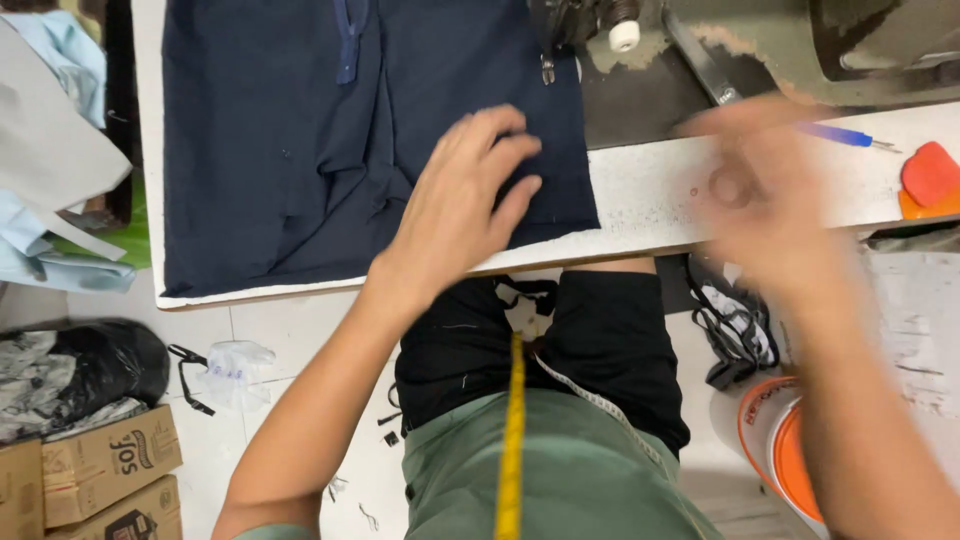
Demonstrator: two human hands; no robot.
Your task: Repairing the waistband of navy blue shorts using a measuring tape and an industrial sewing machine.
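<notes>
Navy cloth [300, 150], soft & creased, lies flat on white table [650, 200] by sewing machine [760, 50]. L hand [460, 205] palm-down on cloth's near edge, fingers spread, gripping nothing. R hand [770, 190] over table (motion-blurred), grip can't tell. Yellow tape measure [512, 440] hangs down chest.

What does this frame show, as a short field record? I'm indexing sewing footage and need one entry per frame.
setting: white worktable with a sewing machine at its far edge
left hand: left hand flat on the navy fabric, fingers spread
right hand: right hand motion-blurred above the table, grasp cannot be told
fabric: spread flat, blue zipper near its far edge
on table: blue pen, red-orange chalk pieces
on person: yellow measuring tape hanging down the front
</notes>
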